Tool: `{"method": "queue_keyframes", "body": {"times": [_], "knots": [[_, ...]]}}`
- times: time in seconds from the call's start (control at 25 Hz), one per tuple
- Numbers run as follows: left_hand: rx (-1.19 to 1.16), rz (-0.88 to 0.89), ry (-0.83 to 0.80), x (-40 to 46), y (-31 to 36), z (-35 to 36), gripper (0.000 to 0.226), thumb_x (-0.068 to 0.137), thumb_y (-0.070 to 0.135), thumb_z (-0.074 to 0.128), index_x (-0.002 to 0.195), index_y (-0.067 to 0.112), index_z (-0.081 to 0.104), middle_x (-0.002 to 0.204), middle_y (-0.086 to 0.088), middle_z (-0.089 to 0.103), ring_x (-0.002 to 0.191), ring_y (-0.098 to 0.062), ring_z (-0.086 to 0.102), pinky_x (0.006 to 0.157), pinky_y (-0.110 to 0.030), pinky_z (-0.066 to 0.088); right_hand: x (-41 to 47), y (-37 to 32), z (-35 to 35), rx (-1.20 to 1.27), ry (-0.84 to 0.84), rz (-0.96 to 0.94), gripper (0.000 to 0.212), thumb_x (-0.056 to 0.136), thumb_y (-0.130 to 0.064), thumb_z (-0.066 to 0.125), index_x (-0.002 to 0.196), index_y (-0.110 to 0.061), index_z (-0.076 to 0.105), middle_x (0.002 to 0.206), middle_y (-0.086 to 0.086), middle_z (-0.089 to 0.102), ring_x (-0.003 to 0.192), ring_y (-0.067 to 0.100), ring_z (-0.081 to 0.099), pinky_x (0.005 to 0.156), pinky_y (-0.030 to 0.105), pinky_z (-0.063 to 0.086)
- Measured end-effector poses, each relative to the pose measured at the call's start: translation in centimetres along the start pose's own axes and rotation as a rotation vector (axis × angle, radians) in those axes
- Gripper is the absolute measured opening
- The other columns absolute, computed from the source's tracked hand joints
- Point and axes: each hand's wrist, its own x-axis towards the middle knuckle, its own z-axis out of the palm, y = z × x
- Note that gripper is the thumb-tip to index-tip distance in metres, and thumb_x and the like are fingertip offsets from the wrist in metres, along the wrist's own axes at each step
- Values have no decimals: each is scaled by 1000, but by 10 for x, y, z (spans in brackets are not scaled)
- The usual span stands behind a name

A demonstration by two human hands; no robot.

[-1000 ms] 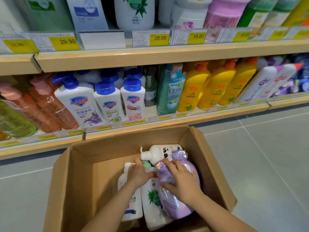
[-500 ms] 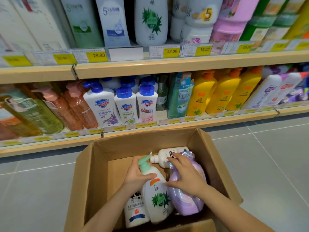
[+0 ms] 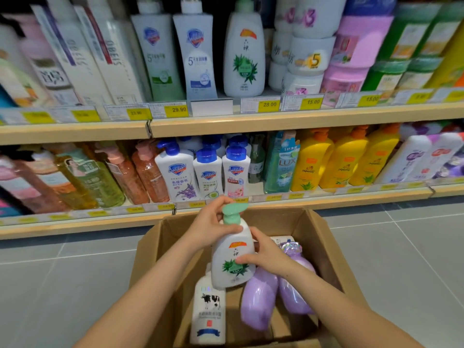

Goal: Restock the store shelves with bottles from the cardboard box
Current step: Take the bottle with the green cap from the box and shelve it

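A white pump bottle with a green top and a leaf label [image 3: 232,259] is held upright above the open cardboard box [image 3: 324,237]. My left hand [image 3: 213,222] grips its neck just under the green pump. My right hand [image 3: 266,254] holds the bottle's right side, fingers wrapped across the label. In the box lie a white bottle with a cow picture [image 3: 209,315], two purple bottles [image 3: 259,297] and part of another white bottle [image 3: 281,239] behind my right hand. A matching white leaf-label bottle [image 3: 244,54] stands on the upper shelf.
The box sits on a grey tiled floor [image 3: 401,259] in front of two wooden shelves [image 3: 276,121] packed with bottles. Blue-capped white bottles [image 3: 211,169], yellow bottles [image 3: 339,159] and orange-pink bottles [image 3: 140,169] fill the lower shelf. Yellow price tags line both edges.
Both hands have lifted the green-pump bottle from lying in the box to upright above it. My right hand moved off the purple bottle onto this one. The view has tilted up toward the shelves.
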Motion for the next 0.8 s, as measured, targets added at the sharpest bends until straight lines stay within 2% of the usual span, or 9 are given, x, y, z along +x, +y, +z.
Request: {"method": "queue_keyframes", "body": {"times": [0.08, 0.16, 0.28, 0.4, 0.52, 0.64, 0.8], "knots": [[-74, 6, 25, 2, 13, -6, 46, 70, -2, 76, 108, 11, 55, 109, -3, 64, 97, -12, 64, 83, -23, 53, 2, -9, -5, 94, 34, -10, 60, 61, -4, 83, 111, -13, 51, 103, 6, 67, 90, 11, 67, 75, 25, 54], [-175, -10, 68, 3, 21, -6, 48, 73, 1, 74, 113, 18, 54, 116, -1, 63, 105, -14, 62, 84, -24, 53, 0, -20, -11, 124, 54, -19, 60, 59, -13, 86, 109, -14, 53, 103, 7, 68, 92, 13, 67, 75, 27, 55], [-239, -97, 71, 3, 22, 0, 63, 72, 6, 76, 124, 22, 44, 121, 1, 58, 109, -13, 60, 84, -26, 54, -3, -37, -24, 121, 105, -8, 54, 64, -15, 84, 111, -15, 55, 104, 3, 68, 93, 15, 67, 75, 26, 55], [-185, -148, -24, -10, 20, 15, 78, 65, 6, 83, 128, 20, 40, 119, -4, 61, 104, -18, 63, 79, -30, 57, -5, -56, -43, 92, 144, -19, 54, 68, -20, 81, 115, -17, 55, 108, 2, 67, 97, 16, 65, 82, 33, 56], [-123, -103, -9, -10, 27, 23, 72, 63, 3, 84, 117, 26, 42, 115, -1, 62, 103, -16, 63, 77, -27, 56, -3, -80, -63, 85, 189, -52, 54, 68, -22, 81, 115, -16, 54, 109, 2, 66, 98, 15, 63, 83, 35, 55], [-53, -61, 51, 6, 46, 20, 83, 51, 27, 89, 121, 24, 44, 116, -1, 63, 104, -16, 63, 82, -35, 57, -2, -107, -82, 75, 236, -120, 56, 70, -24, 80, 117, -19, 50, 111, 2, 63, 101, 15, 61, 85, 38, 55], [43, 23, 157, 27, 80, 15, 76, 61, 19, 86, 123, 22, 43, 113, 5, 61, 100, -8, 62, 72, -22, 56, -3, -141, -103, 97, 219, -216, 51, 79, -30, 71, 124, -26, 47, 115, -5, 62, 102, 10, 61, 79, 28, 54]]}}
